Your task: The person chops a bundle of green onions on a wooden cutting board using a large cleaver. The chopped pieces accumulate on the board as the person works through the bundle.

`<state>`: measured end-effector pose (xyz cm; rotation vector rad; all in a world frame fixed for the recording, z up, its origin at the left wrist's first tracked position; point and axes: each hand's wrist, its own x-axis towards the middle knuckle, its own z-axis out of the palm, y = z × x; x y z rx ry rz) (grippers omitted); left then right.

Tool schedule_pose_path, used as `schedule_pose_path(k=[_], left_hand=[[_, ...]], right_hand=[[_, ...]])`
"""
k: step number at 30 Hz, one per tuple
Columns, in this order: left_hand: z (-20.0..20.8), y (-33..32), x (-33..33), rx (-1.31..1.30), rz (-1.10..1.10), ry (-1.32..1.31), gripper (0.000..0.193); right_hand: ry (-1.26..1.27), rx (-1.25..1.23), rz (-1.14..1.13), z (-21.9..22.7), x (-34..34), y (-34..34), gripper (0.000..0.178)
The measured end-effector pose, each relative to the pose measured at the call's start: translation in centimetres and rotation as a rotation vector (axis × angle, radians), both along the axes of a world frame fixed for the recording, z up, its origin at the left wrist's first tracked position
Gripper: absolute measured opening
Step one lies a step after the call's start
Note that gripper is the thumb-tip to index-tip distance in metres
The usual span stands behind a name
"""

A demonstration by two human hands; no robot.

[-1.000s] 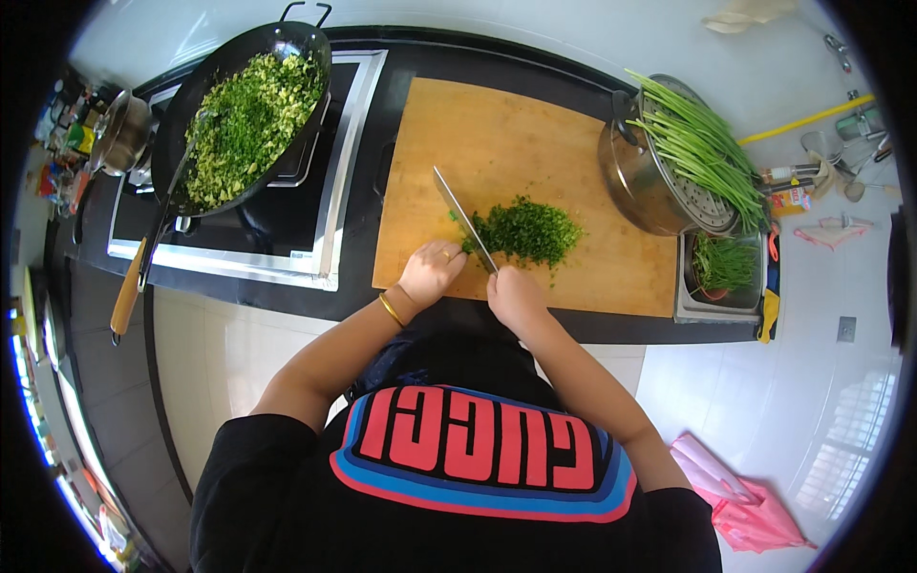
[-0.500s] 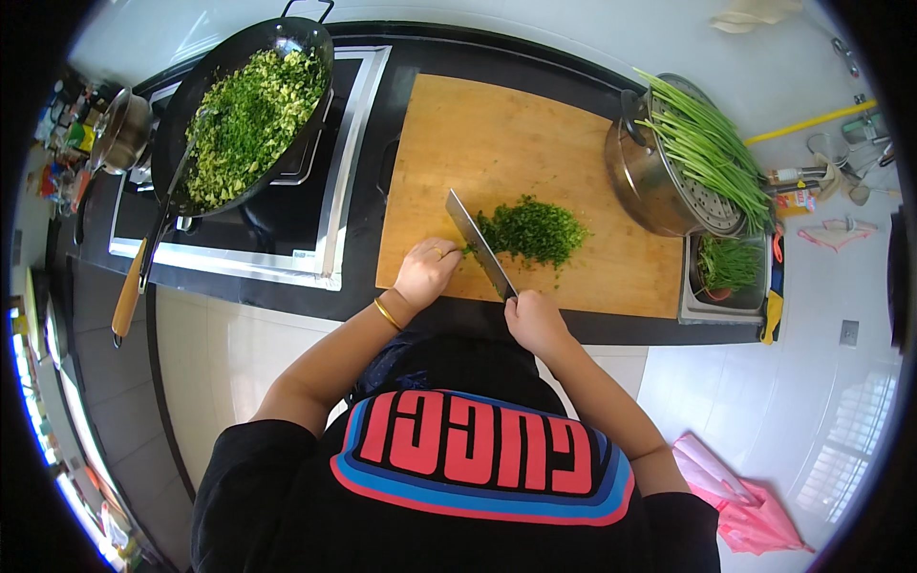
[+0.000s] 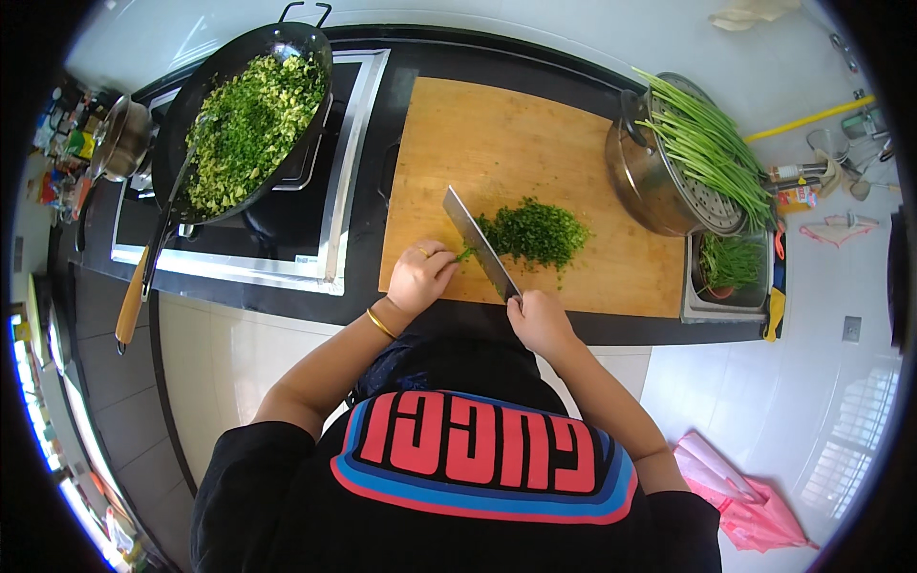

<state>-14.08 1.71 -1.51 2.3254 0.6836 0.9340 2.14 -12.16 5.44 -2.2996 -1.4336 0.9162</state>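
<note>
My right hand (image 3: 541,320) is closed round the handle of a cleaver (image 3: 480,244), whose blade stands on edge, slanting away to the left over the wooden cutting board (image 3: 497,124). Just left of the blade, my left hand (image 3: 420,277) pinches a short end of green chives (image 3: 465,255) between its fingertips. Finely chopped chives (image 3: 540,232) lie in a loose heap against the blade's right side. Scattered green bits surround the heap.
Left of the board, a wok (image 3: 323,72) of chopped greens and yellow bits sits on the stove (image 3: 334,191). At right stands a steel steamer pot (image 3: 635,186) topped with long green stalks (image 3: 702,138). Beside it, a metal tray (image 3: 731,310) holds more greens.
My left hand has drawn slightly left, away from the blade, and the chive end between its fingers shows more. The cleaver and my right hand have barely shifted.
</note>
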Motion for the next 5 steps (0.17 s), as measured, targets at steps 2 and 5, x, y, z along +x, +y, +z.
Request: schedule_pose_path(k=[2,5], left_hand=[[-0.3,-0.2,0.1,0.017,-0.002,0.046,0.009],[-0.8,-0.3,0.2,0.016,-0.006,0.113,0.008]], right_hand=[[-0.033,-0.012,0.023,-0.3,-0.2,-0.2,0.029],[-0.080,-0.066,0.024,0.2,-1.1,0.1,0.029]])
